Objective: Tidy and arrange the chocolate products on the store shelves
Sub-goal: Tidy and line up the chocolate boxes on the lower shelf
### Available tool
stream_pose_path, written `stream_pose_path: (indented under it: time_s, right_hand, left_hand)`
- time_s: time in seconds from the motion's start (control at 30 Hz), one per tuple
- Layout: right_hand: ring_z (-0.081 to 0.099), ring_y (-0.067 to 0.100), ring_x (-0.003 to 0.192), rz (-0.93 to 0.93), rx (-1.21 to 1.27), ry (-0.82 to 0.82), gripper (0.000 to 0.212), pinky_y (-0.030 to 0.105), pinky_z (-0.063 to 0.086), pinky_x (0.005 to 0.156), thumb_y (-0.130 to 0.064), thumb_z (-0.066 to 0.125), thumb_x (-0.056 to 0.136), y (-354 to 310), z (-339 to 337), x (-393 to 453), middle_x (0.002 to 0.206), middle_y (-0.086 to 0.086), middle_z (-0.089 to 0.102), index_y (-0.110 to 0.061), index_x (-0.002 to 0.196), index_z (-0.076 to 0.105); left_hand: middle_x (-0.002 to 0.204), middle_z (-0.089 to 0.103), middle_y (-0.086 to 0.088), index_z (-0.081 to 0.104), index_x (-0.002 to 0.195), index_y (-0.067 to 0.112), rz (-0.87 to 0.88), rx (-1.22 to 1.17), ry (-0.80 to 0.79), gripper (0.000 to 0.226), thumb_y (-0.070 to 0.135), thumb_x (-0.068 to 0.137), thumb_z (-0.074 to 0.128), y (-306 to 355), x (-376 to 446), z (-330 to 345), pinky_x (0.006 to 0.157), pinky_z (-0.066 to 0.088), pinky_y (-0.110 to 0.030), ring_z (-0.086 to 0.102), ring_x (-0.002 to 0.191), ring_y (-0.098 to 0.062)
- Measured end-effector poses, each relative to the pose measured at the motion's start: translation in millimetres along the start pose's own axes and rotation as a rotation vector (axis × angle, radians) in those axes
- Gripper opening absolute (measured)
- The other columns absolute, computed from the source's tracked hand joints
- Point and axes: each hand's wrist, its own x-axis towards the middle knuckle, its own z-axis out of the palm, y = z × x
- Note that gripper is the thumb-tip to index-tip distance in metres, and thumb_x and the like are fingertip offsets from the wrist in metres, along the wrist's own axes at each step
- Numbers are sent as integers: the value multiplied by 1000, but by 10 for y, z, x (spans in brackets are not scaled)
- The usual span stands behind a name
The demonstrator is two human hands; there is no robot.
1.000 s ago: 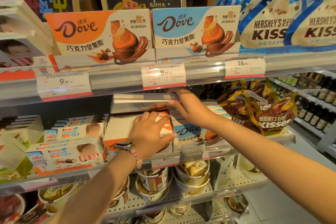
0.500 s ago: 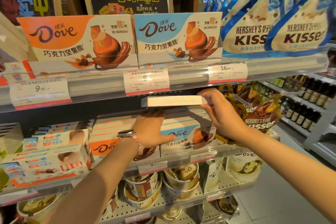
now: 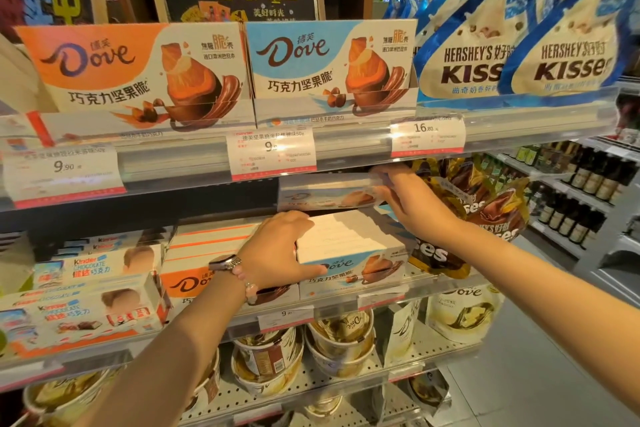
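The gap between the upper shelf [image 3: 207, 163] and the row of blue chocolate boxes [image 3: 349, 246] is narrow, and a lifted box [image 3: 329, 192] fills much of it. Brown candy bags [image 3: 485, 204] crowd the right side. The aisle floor [image 3: 554, 357] at right lies open.

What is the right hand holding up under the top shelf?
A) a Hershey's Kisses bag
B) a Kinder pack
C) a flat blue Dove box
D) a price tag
C: the right hand grips one end of a flat blue Dove box, lifted above the stack of Dove boxes where the left hand rests.
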Motion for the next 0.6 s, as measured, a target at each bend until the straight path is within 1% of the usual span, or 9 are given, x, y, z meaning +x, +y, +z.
stream_pose_path:
  time_s: [0.07, 0.2, 0.27, 0.37, 0.43, 0.5, 0.6]
  right_hand:
    - [52, 39, 107, 31, 4, -9, 32, 26, 33, 84, -2, 47, 93, 16, 9, 69, 115, 23, 56, 3, 124, 50]
    - [50, 38, 111, 59, 5, -20, 35, 24, 30, 87, -3, 48, 93, 17, 33, 129, 120, 23, 54, 2, 127, 47]
    - [48, 36, 115, 56, 32, -42, 36, 28, 34, 91, -7, 47, 93, 22, 50, 136, 125, 21, 53, 0, 129, 47]
    - [46, 34, 121, 96, 48, -87, 36, 37, 38, 99, -5, 49, 94, 42, 46, 144, 130, 20, 51, -2, 129, 47]
    - [44, 34, 123, 120, 17, -120, 38, 41, 39, 100, -5, 49, 93, 65, 24, 146, 132, 19, 50, -3, 131, 46]
    - [43, 34, 125, 134, -47, -150, 41, 41, 39, 100, -6, 48, 94, 81, -20, 150, 134, 19, 48, -4, 134, 43]
    - [47, 35, 119, 160, -81, -160, 36, 40, 41, 96, -11, 43, 97, 85, -99, 156, 129, 20, 51, -4, 133, 42]
  left_hand:
    - [137, 44, 5, 44, 131, 24, -4, -8, -7, 69, 52, 74, 70, 4, 0, -3, 97, 34, -22, 38, 124, -10]
    - [139, 42, 6, 43, 133, 24, -9, -14, -17, 70, 51, 74, 70, 5, 2, -9, 96, 32, -20, 37, 126, -10]
    - [138, 42, 6, 43, 133, 24, -7, -22, -15, 71, 52, 73, 70, 5, 1, -13, 95, 33, -20, 37, 125, -9]
    - [134, 45, 7, 46, 129, 25, -9, -37, -4, 69, 52, 71, 72, 0, 0, -6, 93, 36, -20, 38, 121, -7]
    - [131, 46, 7, 48, 127, 25, -2, -30, 6, 68, 53, 70, 73, -5, 3, 2, 91, 34, -18, 38, 119, -7]
    - [131, 46, 7, 48, 127, 24, 5, -23, 13, 69, 54, 69, 72, -13, 1, 9, 91, 31, -17, 37, 119, -8]
    - [133, 44, 6, 46, 129, 23, 6, -23, 16, 71, 54, 70, 72, -27, 2, 22, 92, 30, -18, 35, 121, -8]
